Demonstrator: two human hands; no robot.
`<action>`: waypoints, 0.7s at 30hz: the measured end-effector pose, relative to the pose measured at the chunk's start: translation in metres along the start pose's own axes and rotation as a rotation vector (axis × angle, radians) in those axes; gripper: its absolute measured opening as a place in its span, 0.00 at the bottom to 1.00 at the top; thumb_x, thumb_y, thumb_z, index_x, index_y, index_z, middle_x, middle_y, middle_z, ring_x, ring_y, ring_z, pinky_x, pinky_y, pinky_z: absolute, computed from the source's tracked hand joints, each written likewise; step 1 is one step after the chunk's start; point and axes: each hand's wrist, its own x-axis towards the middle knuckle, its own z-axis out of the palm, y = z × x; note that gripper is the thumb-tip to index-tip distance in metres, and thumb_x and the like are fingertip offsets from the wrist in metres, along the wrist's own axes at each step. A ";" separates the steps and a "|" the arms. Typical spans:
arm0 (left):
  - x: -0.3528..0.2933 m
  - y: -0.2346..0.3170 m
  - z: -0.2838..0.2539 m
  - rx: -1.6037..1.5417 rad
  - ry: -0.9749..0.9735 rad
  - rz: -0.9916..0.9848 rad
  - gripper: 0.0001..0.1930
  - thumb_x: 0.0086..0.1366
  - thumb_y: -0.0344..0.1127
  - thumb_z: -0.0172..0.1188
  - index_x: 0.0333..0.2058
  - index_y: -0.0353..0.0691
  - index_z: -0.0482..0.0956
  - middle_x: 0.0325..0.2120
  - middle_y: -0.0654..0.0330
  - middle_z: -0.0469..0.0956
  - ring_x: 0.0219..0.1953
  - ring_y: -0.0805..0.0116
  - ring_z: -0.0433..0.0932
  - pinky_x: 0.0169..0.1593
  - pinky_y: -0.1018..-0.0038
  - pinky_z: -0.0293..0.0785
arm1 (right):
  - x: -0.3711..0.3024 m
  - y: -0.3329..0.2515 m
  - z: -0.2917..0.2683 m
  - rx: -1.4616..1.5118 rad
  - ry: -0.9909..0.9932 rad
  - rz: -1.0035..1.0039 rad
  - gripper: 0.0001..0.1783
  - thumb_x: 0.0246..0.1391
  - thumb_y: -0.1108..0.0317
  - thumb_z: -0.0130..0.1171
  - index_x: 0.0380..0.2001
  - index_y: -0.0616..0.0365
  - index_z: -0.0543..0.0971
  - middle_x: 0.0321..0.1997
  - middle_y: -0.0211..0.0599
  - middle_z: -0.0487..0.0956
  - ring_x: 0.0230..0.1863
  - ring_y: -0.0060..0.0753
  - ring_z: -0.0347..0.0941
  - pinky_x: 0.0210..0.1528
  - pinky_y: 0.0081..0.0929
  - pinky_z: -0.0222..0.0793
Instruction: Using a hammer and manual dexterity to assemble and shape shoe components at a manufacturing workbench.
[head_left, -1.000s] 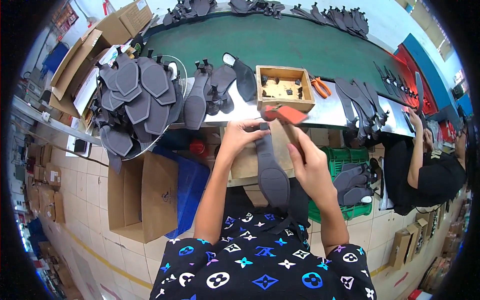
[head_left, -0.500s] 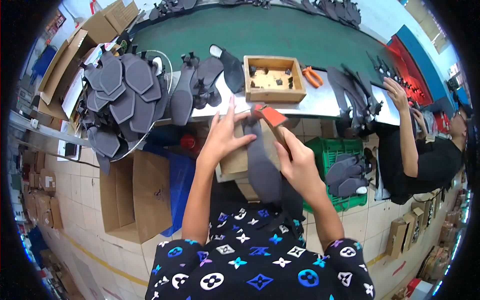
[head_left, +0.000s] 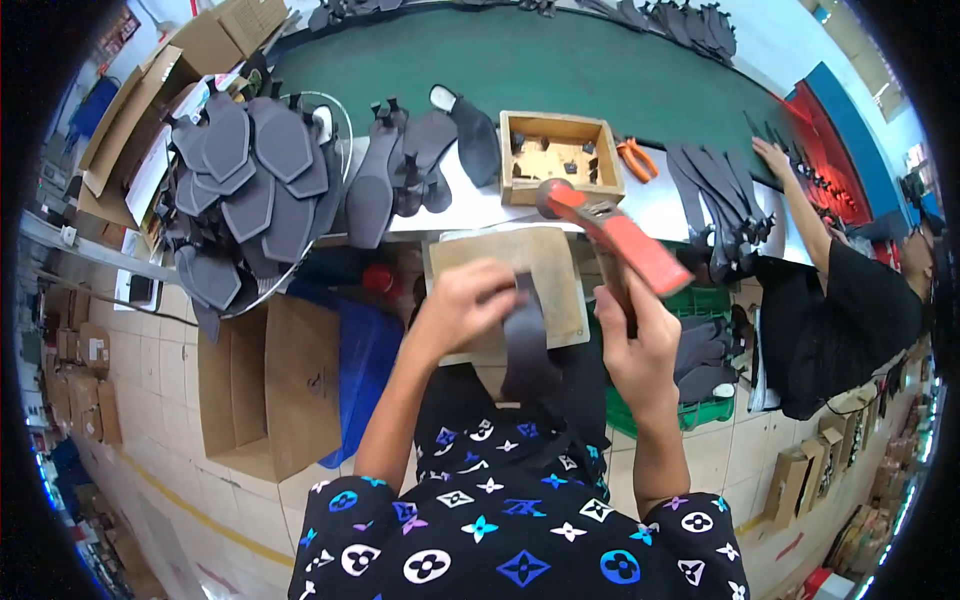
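Note:
My right hand (head_left: 642,345) is closed round the handle of a hammer (head_left: 640,250) with a red head, raised over the right side of a tan work board (head_left: 560,270). Slightly blurred, my left hand (head_left: 460,310) grips the edge of a dark grey shoe sole (head_left: 530,350) near its narrow end. The sole lies partly over the board, its wide end toward my lap. Just beyond the board, a wooden box (head_left: 515,190) holds small black pieces, and orange-handled pliers (head_left: 637,160) lie beside it.
Many grey heeled soles (head_left: 245,205) are piled at the left. Cardboard box (head_left: 300,390) and blue bin (head_left: 365,370) stand below. A green crate (head_left: 700,415) with soles is at the right, near a co-worker (head_left: 850,330) reaching over the green bench (head_left: 420,60).
The hammer has risen and moved right, away from the sole's narrow end. My left hand has closed on the sole and drawn it nearer to me. The co-worker's arm has reached farther over the bench.

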 end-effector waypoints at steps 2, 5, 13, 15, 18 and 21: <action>-0.022 0.034 -0.002 -0.294 -0.094 -0.095 0.12 0.61 0.37 0.67 0.36 0.33 0.83 0.29 0.54 0.78 0.33 0.60 0.80 0.36 0.69 0.72 | 0.002 0.007 0.005 -0.074 -0.094 -0.009 0.18 0.59 0.78 0.58 0.53 0.65 0.76 0.34 0.47 0.81 0.30 0.42 0.80 0.34 0.30 0.74; -0.045 0.083 -0.017 -0.676 -0.252 -0.315 0.10 0.66 0.33 0.63 0.36 0.29 0.82 0.28 0.60 0.75 0.28 0.73 0.74 0.34 0.74 0.69 | -0.009 0.028 0.024 -0.383 -0.422 -0.071 0.24 0.59 0.72 0.60 0.58 0.62 0.72 0.36 0.47 0.78 0.34 0.49 0.79 0.35 0.41 0.75; -0.058 0.111 -0.027 -1.064 -0.355 -0.447 0.13 0.69 0.34 0.60 0.29 0.29 0.78 0.27 0.59 0.77 0.37 0.74 0.79 0.41 0.76 0.71 | 0.013 -0.003 -0.024 0.369 -0.757 -0.238 0.22 0.54 0.64 0.65 0.49 0.67 0.80 0.46 0.50 0.81 0.43 0.49 0.79 0.47 0.39 0.74; -0.058 0.105 -0.029 -0.997 -0.579 -0.450 0.11 0.69 0.35 0.61 0.35 0.30 0.83 0.26 0.60 0.80 0.37 0.76 0.80 0.41 0.77 0.72 | 0.013 -0.010 -0.029 0.533 -0.882 -0.275 0.23 0.52 0.62 0.66 0.45 0.70 0.80 0.43 0.52 0.82 0.38 0.50 0.80 0.42 0.38 0.76; -0.067 0.104 -0.021 -1.111 -0.551 -0.367 0.12 0.69 0.36 0.62 0.43 0.34 0.85 0.28 0.60 0.84 0.33 0.78 0.79 0.39 0.77 0.72 | 0.018 -0.012 -0.026 0.580 -0.974 -0.344 0.18 0.52 0.64 0.65 0.40 0.70 0.80 0.38 0.50 0.80 0.34 0.48 0.79 0.36 0.36 0.75; -0.067 0.109 -0.019 -1.193 -0.583 -0.311 0.12 0.68 0.37 0.62 0.42 0.34 0.85 0.27 0.60 0.83 0.30 0.79 0.76 0.36 0.77 0.71 | 0.020 -0.016 -0.020 0.721 -1.046 -0.373 0.16 0.52 0.66 0.65 0.34 0.71 0.79 0.32 0.48 0.78 0.29 0.46 0.76 0.29 0.35 0.73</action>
